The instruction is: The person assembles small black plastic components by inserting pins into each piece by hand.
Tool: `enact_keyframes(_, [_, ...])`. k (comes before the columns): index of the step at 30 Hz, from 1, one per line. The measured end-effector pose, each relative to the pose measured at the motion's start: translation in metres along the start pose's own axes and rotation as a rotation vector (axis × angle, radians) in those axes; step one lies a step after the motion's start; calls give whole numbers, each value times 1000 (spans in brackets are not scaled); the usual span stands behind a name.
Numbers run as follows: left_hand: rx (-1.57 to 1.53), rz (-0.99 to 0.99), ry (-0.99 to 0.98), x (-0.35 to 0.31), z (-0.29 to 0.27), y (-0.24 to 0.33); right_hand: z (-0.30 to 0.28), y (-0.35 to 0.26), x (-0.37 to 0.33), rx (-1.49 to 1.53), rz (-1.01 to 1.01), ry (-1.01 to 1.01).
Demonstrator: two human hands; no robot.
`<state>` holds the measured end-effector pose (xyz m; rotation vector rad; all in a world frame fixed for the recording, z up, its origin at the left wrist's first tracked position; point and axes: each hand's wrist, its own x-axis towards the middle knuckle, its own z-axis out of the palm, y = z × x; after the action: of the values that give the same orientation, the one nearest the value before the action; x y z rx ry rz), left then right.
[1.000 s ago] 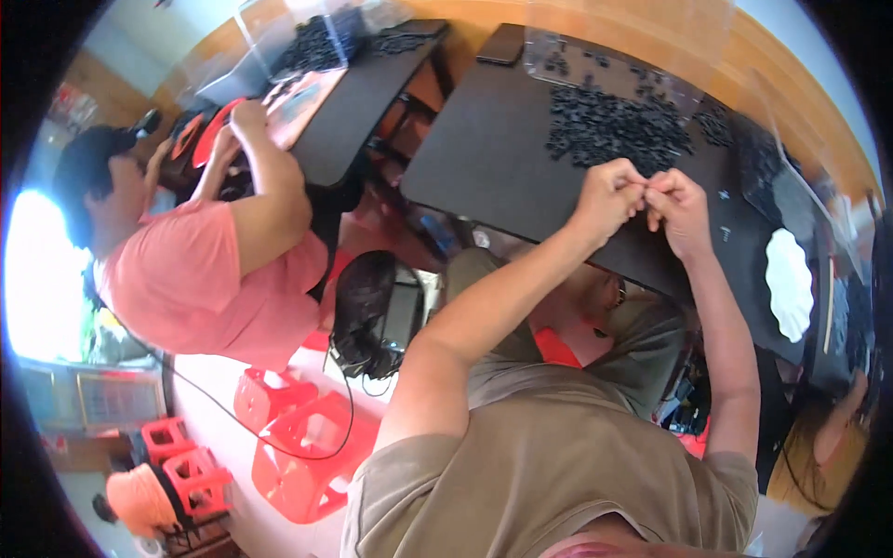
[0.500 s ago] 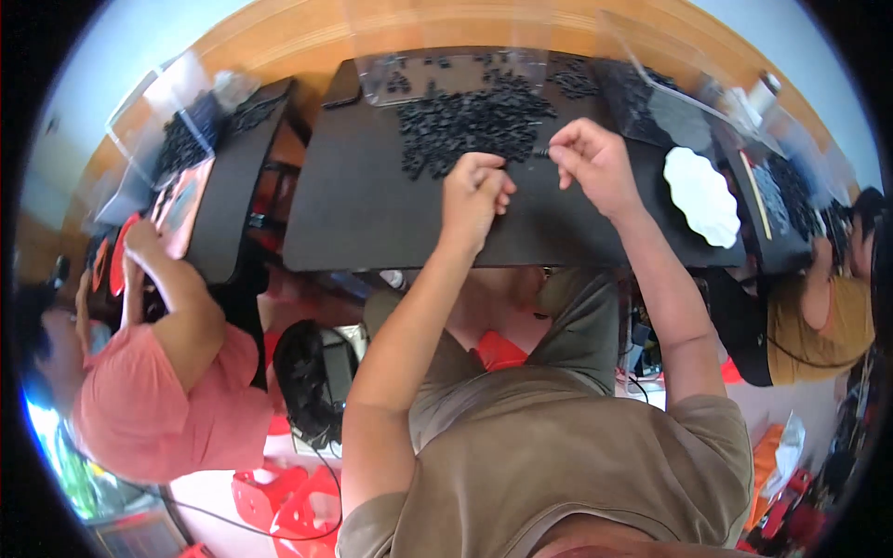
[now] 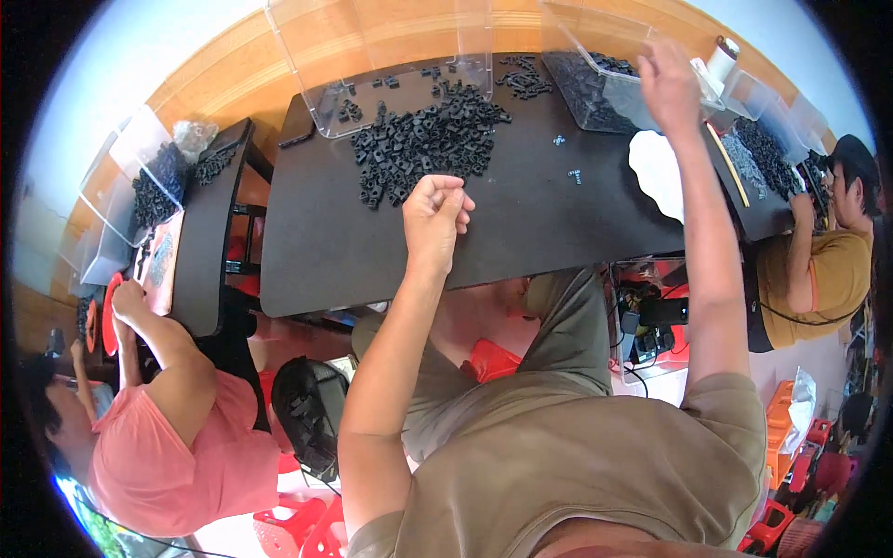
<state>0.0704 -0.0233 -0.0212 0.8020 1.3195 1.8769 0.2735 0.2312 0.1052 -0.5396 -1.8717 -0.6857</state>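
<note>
My left hand (image 3: 435,223) is above the dark table, just in front of a heap of small black plastic parts (image 3: 423,139). Its fingers are curled in with the thumb pressed against them, and whatever they may hold is hidden. Far to the right, my right hand (image 3: 672,88) is raised over a clear plastic bin (image 3: 595,119) with black parts in it, its fingers stretched out and apart. Two little clusters of small metal screws, a far cluster (image 3: 559,140) and a nearer cluster (image 3: 575,176), lie on the table between my hands.
A white scalloped plate (image 3: 654,172) sits under my right forearm. Behind the heap, a tipped clear bin (image 3: 326,102) stands near a smaller black pile (image 3: 526,79). A co-worker in pink (image 3: 177,446) sits left, another in mustard (image 3: 819,284) right, each at a side table.
My right hand has left the spot near the screws and moved right and away, over the bin. My left hand stays curled before the heap. The whole view has shifted slightly.
</note>
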Motion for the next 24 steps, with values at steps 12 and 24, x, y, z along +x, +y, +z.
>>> enact_keyframes(12, [36, 15, 8, -2, 4, 0, 83, -135, -53, 513, -80, -712])
enact_keyframes(24, [80, 23, -8, -2, 4, 0, 75, -133, -63, 404, -2, -848])
